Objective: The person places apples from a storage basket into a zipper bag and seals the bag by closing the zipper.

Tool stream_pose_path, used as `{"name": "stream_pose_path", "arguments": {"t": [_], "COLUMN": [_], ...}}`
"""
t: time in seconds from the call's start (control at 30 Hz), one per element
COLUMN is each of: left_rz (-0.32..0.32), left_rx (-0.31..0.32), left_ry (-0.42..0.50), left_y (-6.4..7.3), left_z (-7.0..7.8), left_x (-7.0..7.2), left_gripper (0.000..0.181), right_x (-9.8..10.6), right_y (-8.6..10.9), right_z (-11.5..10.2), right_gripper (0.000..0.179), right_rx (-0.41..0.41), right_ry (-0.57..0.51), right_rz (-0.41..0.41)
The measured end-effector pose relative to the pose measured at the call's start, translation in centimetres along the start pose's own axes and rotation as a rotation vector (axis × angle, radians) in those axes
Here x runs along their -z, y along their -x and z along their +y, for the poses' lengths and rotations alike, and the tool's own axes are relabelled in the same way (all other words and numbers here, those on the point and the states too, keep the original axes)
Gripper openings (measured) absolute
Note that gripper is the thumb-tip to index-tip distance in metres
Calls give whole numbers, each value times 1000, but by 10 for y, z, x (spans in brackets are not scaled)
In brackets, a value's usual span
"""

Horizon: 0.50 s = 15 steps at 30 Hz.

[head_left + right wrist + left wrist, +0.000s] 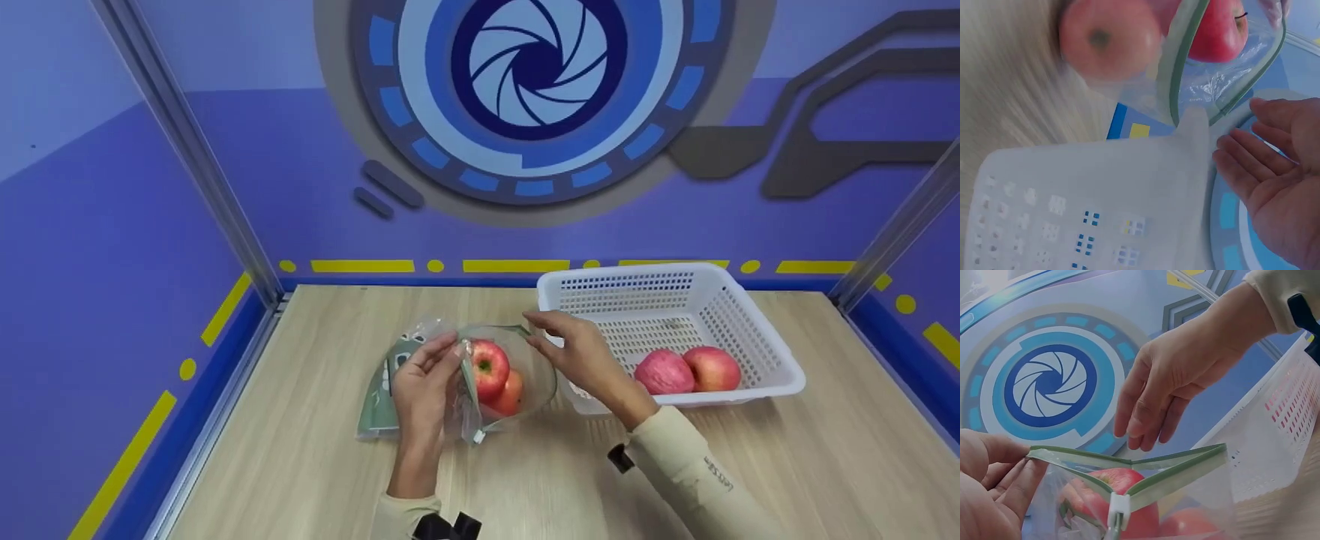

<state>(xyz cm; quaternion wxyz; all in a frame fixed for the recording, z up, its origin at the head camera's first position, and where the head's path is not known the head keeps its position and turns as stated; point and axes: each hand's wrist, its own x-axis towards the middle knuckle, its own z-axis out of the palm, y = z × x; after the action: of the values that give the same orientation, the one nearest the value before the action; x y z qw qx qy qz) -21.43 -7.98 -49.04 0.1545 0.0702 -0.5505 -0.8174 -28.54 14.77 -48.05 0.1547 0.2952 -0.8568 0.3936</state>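
A clear zip bag (534, 375) with a green-edged mouth and a white slider holds apples (489, 370); its mouth gapes toward the right. My left hand (425, 386) pinches the bag's edge between thumb and fingers, as the left wrist view (994, 484) also shows. Just beyond the opposite rim, my right hand (581, 352) hovers with loosely bent fingers and nothing held. In the right wrist view its palm (1292, 185) faces the bag's green rim (1185, 62), with a small gap between.
A white perforated basket (757, 322) stands right of the bag, with two apples (688, 370) in its front right part. Under the left hand's side lies a green printed part of plastic packaging (379, 405). A wall backs the wooden table (300, 465).
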Motion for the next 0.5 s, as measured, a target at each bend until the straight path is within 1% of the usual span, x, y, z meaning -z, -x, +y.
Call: {"name": "stream_pose_path", "arguments": {"t": [0.1,0.2,0.3,0.4,0.5], "left_rz": [-28,-50,-104,-191,-278], "left_rx": [0,-11,-34,-50,-55], "left_ry": [-34,-94,-160,-221,-316], "left_y": [-1,-2,-5,-6,-7], "left_z": [2,3,5,9,16], "left_x": [3,8,13,21,28], "left_gripper": [25,25,27,30,29], "right_x": [-2,-6,-9,-10,-10], "right_y": [-8,-13,-18,-22,-27], "right_z": [3,3,3,3,3], "right_gripper": [31,25,23,17,10], "right_rx": [-34,-65,-88,-109,-111], "right_ry": [-46,-80,-60,-40,-20], "right_rz": [-78,-110,-89,-65,-47]}}
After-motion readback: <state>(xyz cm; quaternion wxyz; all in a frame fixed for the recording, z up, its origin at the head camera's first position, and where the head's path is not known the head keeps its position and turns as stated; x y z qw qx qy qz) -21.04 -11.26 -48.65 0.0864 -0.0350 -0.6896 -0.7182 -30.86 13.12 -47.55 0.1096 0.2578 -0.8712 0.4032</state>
